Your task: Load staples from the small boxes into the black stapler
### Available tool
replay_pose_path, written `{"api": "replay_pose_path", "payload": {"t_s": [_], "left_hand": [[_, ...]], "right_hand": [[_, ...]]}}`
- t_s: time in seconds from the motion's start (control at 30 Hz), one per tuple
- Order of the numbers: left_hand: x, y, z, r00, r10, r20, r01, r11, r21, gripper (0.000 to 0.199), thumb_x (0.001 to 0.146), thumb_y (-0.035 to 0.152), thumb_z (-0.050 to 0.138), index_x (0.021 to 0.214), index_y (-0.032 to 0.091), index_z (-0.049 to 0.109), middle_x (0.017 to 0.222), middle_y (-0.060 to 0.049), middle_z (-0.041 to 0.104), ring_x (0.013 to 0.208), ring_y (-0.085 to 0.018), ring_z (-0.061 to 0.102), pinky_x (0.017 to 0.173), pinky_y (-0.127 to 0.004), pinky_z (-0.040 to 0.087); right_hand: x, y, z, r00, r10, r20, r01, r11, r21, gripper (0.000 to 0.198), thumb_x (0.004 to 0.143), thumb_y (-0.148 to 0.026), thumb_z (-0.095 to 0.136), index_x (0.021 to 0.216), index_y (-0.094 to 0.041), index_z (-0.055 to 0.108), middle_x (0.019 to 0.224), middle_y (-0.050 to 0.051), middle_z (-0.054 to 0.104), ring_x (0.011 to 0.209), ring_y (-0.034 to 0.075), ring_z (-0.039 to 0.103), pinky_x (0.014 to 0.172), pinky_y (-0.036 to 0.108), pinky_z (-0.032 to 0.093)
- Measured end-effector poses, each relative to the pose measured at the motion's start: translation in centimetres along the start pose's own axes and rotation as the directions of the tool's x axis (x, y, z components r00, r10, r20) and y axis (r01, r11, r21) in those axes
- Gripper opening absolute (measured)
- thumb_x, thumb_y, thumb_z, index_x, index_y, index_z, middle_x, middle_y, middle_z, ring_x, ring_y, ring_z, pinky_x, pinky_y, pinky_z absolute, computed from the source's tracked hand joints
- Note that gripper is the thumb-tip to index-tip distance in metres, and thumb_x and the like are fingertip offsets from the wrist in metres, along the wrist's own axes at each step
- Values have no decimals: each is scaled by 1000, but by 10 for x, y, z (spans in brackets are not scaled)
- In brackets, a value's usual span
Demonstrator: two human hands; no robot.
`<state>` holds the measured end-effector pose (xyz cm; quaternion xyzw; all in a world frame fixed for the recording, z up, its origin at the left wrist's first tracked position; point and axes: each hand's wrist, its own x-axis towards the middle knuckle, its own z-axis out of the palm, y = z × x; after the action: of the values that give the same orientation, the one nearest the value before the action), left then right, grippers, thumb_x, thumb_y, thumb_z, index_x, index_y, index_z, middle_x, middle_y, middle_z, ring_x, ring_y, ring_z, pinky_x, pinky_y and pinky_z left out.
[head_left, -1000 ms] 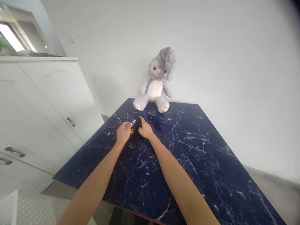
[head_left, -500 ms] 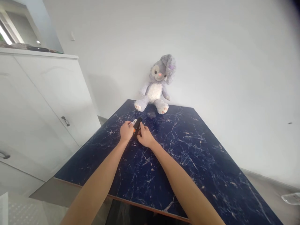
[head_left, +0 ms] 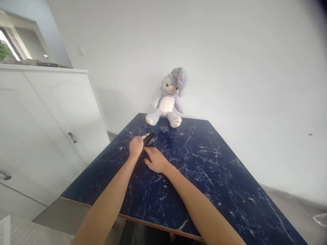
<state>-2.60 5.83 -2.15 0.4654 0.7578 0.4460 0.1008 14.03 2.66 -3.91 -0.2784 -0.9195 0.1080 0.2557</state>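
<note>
A black stapler point(head_left: 149, 139) lies over the blue marbled table, its far end pointing away from me, with metal showing along its right side. My left hand point(head_left: 136, 147) is closed around its left side. A white piece point(head_left: 143, 137) with dark marks, a label or paper, shows between this hand and the stapler; which of the two I cannot tell. My right hand point(head_left: 157, 160) is beside the near end, palm down, thumb and fingers apart. Its fingertips are close to the stapler; whether they touch it is not clear.
A grey plush rabbit point(head_left: 167, 102) sits at the table's far edge against the white wall. The blue marbled table point(head_left: 204, 163) extends to the right. White cabinets point(head_left: 58, 112) with dark handles stand at the left. A clear plastic object point(head_left: 320, 218) lies on the floor at the right.
My right hand has drawn back from the stapler's right side toward its near end, fingers spreading. The stapler has turned, showing more of its right side. My left hand stays on it.
</note>
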Motion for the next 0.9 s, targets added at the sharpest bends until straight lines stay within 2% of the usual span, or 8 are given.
{"api": "replay_pose_path", "payload": {"t_s": [0.23,0.4,0.57,0.9], "left_hand": [[-1,-4,3,998,31,-62,-34,999,-41,28,87,30,51,105,23,71,108,-8,75,103,-26,68,91,-34,48],[-1,-5,4,984,49,-171,-71,989,-127,26,88,30,51,103,22,71,106,-7,75,96,-22,68,90,-31,49],[1,-7,3,957,27,-290,-86,977,-195,27,90,30,48,107,22,67,115,-7,72,106,-20,65,97,-30,47],[-7,-5,3,966,-25,-256,-16,987,-159,26,90,32,53,108,21,68,113,-7,73,103,-22,67,96,-33,49]], "right_hand": [[-1,1,4,999,21,24,-20,999,-49,62,94,-36,49,148,-7,41,146,20,50,140,32,38,117,48,30],[-1,0,1,999,29,16,-28,999,-41,60,94,-36,50,146,-6,44,145,20,51,138,32,41,117,46,31],[-1,0,2,999,38,6,-38,999,-25,59,95,-37,51,146,-9,45,145,18,52,137,30,42,116,45,32],[-2,-3,-2,999,33,5,-33,999,-22,49,95,-35,52,137,-10,56,142,18,55,136,29,44,115,46,35]]}}
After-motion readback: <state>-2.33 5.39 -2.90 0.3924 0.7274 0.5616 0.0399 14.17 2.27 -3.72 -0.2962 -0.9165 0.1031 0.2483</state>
